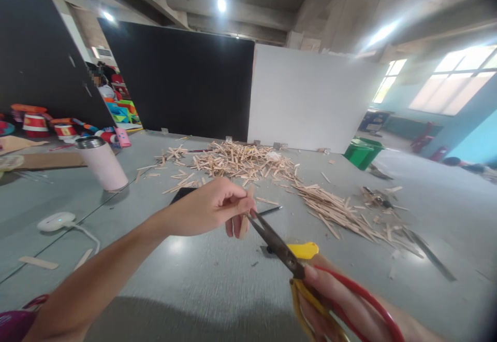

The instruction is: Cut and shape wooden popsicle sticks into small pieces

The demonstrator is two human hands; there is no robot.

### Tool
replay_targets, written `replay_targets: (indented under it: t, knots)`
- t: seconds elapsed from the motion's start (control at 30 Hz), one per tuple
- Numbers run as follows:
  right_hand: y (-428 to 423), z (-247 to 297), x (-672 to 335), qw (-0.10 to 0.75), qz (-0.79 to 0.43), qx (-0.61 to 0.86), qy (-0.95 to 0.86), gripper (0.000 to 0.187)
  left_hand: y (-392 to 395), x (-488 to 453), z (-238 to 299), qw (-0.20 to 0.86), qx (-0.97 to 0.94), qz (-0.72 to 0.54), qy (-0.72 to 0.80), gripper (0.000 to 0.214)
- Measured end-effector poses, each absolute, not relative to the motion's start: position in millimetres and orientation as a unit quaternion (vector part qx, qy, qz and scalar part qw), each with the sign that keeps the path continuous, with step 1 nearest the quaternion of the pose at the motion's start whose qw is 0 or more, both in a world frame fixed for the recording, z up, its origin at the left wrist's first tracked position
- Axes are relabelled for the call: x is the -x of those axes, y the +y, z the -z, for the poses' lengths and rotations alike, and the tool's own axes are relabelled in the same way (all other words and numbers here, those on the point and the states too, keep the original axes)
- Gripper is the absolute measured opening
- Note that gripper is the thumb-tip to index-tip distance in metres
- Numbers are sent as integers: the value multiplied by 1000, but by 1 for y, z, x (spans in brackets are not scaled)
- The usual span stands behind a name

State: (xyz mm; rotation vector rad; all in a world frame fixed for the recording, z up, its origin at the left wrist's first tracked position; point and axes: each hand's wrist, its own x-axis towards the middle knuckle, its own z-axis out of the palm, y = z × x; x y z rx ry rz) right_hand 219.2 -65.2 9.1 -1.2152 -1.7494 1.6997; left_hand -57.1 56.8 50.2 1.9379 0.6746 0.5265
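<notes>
Pinched between the fingers of my left hand [219, 204] is a flat wooden craft stick [250, 191], held roughly upright above the table. My right hand [330, 290] grips a pair of scissors [281, 248] with one red and one yellow handle. The blades are slightly parted and their tips reach the stick just beside my left fingertips; whether they touch it I cannot tell. Under the scissors lies a yellow utility knife [305, 250]. A black pen [269, 211] rests on the table behind the blades.
A pile of craft sticks [240, 160] spreads at the back, with another heap [337, 207] to the right. A pink tumbler [103, 163] and a white earbud case [56, 221] with a cable stand left. A metal ruler [433, 256] lies right, near a green bin [361, 154].
</notes>
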Motion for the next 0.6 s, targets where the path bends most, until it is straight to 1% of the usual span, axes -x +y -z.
replay_targets:
  t: [0.13,0.27,0.37,0.5,0.6]
  knots:
    - [-66,-12,-219,192,-602,469,-617,80,57,58,-51,490,-804,-204,268,46]
    - [-58,-1,-220,168,-615,456,-621,86,57,57,-52,468,-826,-191,249,48]
    - [-51,4,-222,155,-632,447,-614,82,58,58,-52,443,-844,-185,239,49]
    - [-45,9,-224,145,-651,485,-566,76,60,60,-51,414,-863,-177,229,48]
    - [-40,17,-224,134,-707,478,-504,78,65,60,-50,398,-871,-170,232,48]
